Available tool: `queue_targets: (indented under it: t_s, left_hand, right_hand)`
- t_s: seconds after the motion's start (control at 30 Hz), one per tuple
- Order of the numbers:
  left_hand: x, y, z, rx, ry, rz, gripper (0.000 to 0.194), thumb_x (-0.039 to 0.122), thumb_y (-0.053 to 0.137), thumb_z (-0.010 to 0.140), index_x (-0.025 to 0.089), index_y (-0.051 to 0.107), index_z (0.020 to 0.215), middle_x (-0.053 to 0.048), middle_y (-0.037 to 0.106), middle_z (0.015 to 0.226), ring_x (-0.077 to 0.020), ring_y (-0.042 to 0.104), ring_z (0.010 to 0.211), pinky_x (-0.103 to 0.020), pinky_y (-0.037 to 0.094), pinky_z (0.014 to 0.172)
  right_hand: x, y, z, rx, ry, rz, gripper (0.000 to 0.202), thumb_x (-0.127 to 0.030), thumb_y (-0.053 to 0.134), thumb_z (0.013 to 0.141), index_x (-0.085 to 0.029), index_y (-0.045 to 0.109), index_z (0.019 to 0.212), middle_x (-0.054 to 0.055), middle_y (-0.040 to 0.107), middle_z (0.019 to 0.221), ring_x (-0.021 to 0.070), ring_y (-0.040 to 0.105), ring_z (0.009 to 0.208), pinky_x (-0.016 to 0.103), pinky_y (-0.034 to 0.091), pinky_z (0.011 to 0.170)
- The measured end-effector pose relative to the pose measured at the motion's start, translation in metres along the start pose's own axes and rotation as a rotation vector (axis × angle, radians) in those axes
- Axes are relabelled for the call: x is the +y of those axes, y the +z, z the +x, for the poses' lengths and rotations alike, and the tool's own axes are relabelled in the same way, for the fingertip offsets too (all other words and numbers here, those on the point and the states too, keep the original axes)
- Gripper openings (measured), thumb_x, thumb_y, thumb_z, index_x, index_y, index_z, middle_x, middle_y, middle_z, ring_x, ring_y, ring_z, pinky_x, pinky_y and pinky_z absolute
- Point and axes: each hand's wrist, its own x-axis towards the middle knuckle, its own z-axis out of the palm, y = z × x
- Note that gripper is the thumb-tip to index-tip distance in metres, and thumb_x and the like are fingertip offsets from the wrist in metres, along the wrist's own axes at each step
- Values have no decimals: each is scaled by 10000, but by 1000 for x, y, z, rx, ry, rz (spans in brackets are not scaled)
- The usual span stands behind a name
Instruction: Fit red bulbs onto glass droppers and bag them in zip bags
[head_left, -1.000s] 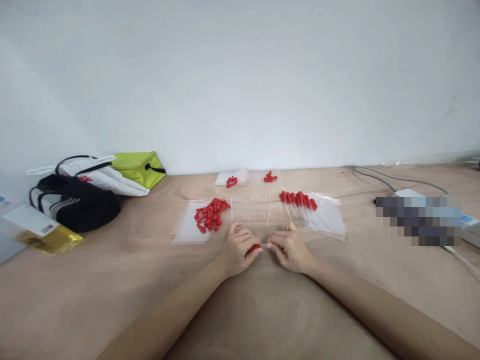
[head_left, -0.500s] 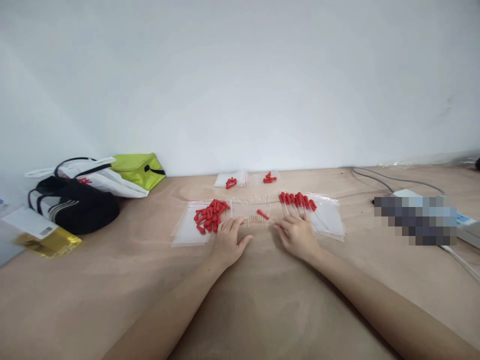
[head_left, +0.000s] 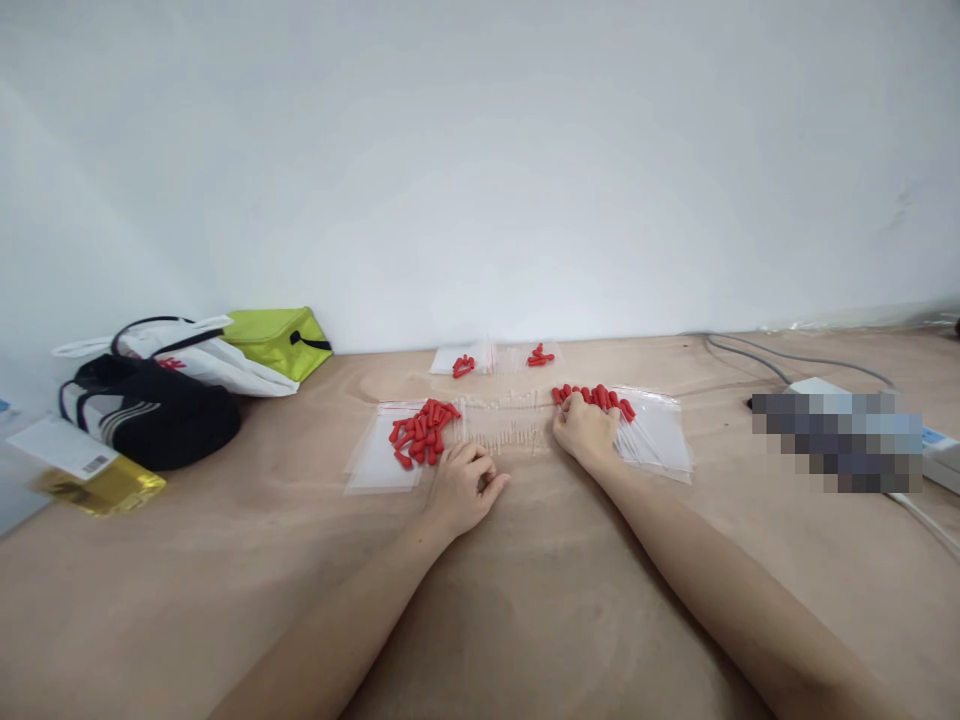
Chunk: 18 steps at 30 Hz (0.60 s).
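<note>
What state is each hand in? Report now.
Left hand: loosely open, nothing visible in it.
Right hand: curled at the droppers; grip hidden, cannot tell.

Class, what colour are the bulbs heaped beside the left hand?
The heaped bulbs are red; the head view shows them best.

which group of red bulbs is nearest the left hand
The loose pile of red bulbs beside the left hand; the row of bulbs is at the right hand, two small clusters lie farther back.

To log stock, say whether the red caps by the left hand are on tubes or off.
Off: the red caps lie heaped on plastic bags, with nothing seen sticking out of them.
</note>
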Motion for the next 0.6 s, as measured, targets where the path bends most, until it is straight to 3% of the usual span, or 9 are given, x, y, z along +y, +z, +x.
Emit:
queue_targets:
  t_s: [0.2,0.4,0.6]
  left_hand:
    - [1,0,0,-12,6,-3,100,240,549,760,178,538,682,-19,559,769,-175,514,774,-324,371,718]
    - [4,-2,1,-5,-54,56,85,246,557,752,185,542,695,-18,573,783,-188,517,800,-335,359,724]
    - [-12,-6,5,149,-171,236,175,322,562,750,195,503,644,-21,573,733,-215,502,782,-357,326,711]
  right_hand:
    - [-1,-3,-4,3,-67,-18,267,-293,375,780,-146,581,867,121,654,796,255,581,791,387,201,744]
    - [-13,-2,-15,-1,-123,8,339,-417,386,772,-172,620,765,99,652,740,247,576,763,398,219,767]
    - [-15,-3,-17,-49,-118,-66,333,-352,390,763,-129,637,769,119,652,737,229,582,695,399,244,764]
